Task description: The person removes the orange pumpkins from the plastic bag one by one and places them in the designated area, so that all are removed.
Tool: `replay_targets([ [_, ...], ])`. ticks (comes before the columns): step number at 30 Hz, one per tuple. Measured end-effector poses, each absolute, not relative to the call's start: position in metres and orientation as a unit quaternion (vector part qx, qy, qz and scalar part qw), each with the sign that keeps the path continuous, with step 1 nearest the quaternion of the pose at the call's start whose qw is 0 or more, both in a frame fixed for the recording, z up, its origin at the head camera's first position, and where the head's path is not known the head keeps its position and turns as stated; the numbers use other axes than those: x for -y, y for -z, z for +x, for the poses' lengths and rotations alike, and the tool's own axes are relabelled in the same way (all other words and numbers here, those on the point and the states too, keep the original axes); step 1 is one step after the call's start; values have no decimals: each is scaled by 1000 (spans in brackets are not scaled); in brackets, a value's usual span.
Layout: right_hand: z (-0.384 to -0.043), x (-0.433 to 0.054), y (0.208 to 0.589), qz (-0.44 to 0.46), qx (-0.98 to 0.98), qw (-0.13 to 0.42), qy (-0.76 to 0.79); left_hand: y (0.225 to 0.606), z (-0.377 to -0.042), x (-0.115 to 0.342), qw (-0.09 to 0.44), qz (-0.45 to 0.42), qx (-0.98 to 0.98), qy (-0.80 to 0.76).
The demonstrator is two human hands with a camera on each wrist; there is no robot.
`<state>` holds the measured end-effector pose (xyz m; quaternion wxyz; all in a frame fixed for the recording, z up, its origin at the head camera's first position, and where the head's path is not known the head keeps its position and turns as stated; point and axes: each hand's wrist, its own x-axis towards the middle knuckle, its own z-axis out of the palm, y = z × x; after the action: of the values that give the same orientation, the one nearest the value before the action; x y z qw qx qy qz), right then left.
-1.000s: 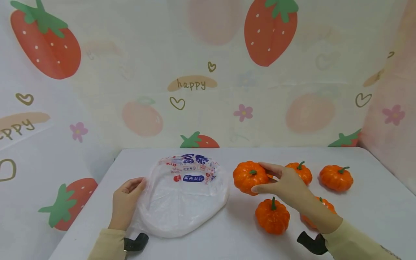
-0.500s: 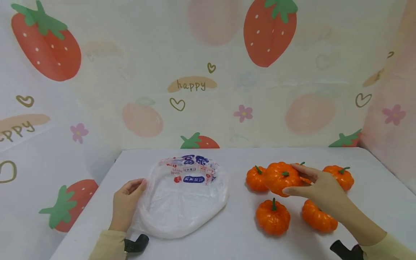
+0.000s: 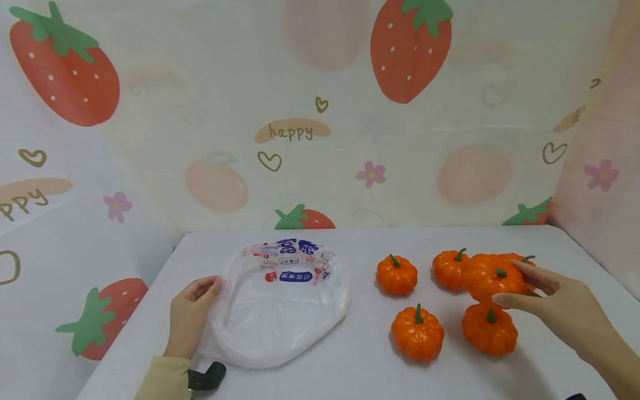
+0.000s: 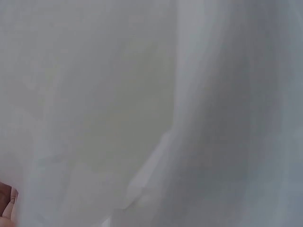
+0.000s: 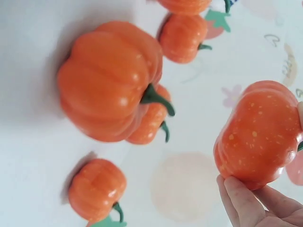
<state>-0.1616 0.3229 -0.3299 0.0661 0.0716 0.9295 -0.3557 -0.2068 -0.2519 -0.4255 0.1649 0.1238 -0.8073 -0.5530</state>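
A small orange pumpkin point(image 3: 490, 278) with a green stem is held by my right hand point(image 3: 565, 311), thumb and fingers at its right side, above the right half of the table. The right wrist view shows this pumpkin point(image 5: 258, 135) with fingertips against it. At the left, my left hand point(image 3: 192, 314) pinches the left edge of a clear plastic bag point(image 3: 287, 316) with blue and red print, its wide mouth facing up. Pale plastic film point(image 4: 118, 94) fills the left wrist view, with a bit of my fingers point(image 4: 7, 203) in the corner.
Several more pumpkins stand on the white table point(image 3: 370, 361): one left at the back point(image 3: 396, 276), one beside it point(image 3: 449, 269), two nearer me, and one mostly hidden behind the held pumpkin. A cloth printed with strawberries point(image 3: 410, 55) hangs behind the table.
My right hand has carried the pumpkin rightward, away from the bag, uncovering a pumpkin on the table that it had hidden. My left hand and the bag have stayed in place.
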Motion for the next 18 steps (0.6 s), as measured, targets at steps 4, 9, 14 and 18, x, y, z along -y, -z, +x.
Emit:
replay_targets([
  [4,-157,-334,331,81,-928,55,360,427,-207,252,163,121,806,556],
  [9,-154,-344,337,102,-921,45,374,426,-208,252,163,123,804,558],
  [14,-158,-355,341,156,-909,58,382,424,-208,251,164,129,809,549],
  [18,-161,-364,352,240,-884,75,395,424,-207,251,163,130,810,548],
])
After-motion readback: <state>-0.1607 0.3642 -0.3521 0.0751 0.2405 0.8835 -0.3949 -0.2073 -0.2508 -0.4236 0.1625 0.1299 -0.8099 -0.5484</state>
